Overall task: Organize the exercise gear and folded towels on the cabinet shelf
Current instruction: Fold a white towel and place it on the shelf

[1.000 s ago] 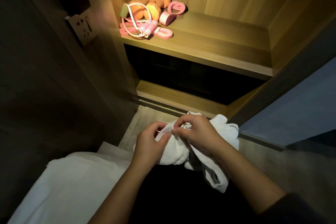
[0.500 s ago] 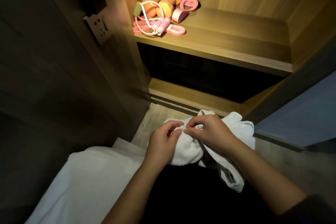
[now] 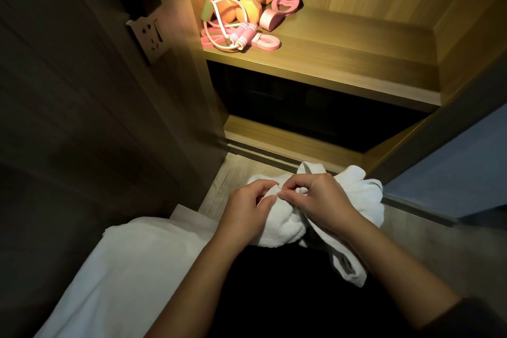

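Lit cabinet shelf (image 3: 343, 46) is carrying dumbbells (image 3: 244, 0) and skipping rope (image 3: 245, 35) at its left end while, well below, left hand (image 3: 248, 208) and right hand (image 3: 326, 200) are pinching a bunched white towel (image 3: 359, 195), its hanging tail probably threatening to unravel the fold if either pinch is slackening

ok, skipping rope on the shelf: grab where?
Take the skipping rope by its two pink handles, from above at the open front: they lie side by side near the shelf edge; the cord loops up over the dumbbells.
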